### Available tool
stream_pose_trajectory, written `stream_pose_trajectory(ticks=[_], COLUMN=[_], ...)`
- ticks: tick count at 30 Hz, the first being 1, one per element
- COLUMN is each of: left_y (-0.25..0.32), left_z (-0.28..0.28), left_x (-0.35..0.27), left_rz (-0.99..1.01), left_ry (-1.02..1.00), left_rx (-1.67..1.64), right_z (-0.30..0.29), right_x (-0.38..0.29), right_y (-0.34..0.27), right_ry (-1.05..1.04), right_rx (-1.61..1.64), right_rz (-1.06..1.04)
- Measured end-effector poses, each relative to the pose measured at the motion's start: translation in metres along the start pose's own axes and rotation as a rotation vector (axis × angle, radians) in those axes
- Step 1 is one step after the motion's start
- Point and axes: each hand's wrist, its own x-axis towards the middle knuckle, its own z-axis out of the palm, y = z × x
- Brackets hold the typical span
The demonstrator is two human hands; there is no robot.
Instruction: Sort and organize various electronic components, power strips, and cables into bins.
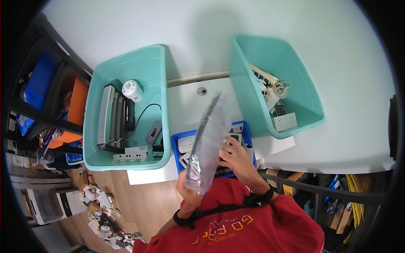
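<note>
A flat dark-edged item in clear plastic wrap [208, 148] stands tilted on edge in front of my chest. My left hand [190, 191] grips its lower end. Against its right face rest the fingers of my right hand [239, 161], partly hidden behind the plastic. Underneath is a blue bin [253, 151] with wall sockets and a white power strip [185, 144] in it; the wrapped item and my hands cover its middle. What is inside the wrap is not clear.
Left on the white table [186, 101], a teal tub [163, 79] holds a binding machine [109, 117] and a white canister [132, 90]. A second teal tub [253, 104] on the right has power strips [264, 76]. Electrical parts [101, 215] lie heaped on the floor; shelving flanks both sides.
</note>
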Motion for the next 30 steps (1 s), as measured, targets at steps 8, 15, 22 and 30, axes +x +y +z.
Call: stream_pose_trajectory(ticks=[8,15,22,30], left_y=[-0.014,0.039,0.046,0.051], left_z=[-0.046,-0.089,-0.065,-0.039], left_x=[0.001,0.038,0.054,0.044], left_rz=[-0.271,-0.588,-0.815,-1.018], left_ry=[-0.322,-0.742,-0.745,-0.763], left_rx=[-0.185,-0.110,-0.201,-0.306], right_z=[-0.012,-0.026,-0.015,-0.052], right_x=[0.016,0.010,-0.003,0.003], right_y=[0.026,-0.001,-0.010,-0.025], right_ry=[-0.050,-0.021,-0.349,-0.621], right_rx=[-0.021,-0.353,-0.462,-0.212], right_rz=[-0.245,-0.311,-0.171,0.026])
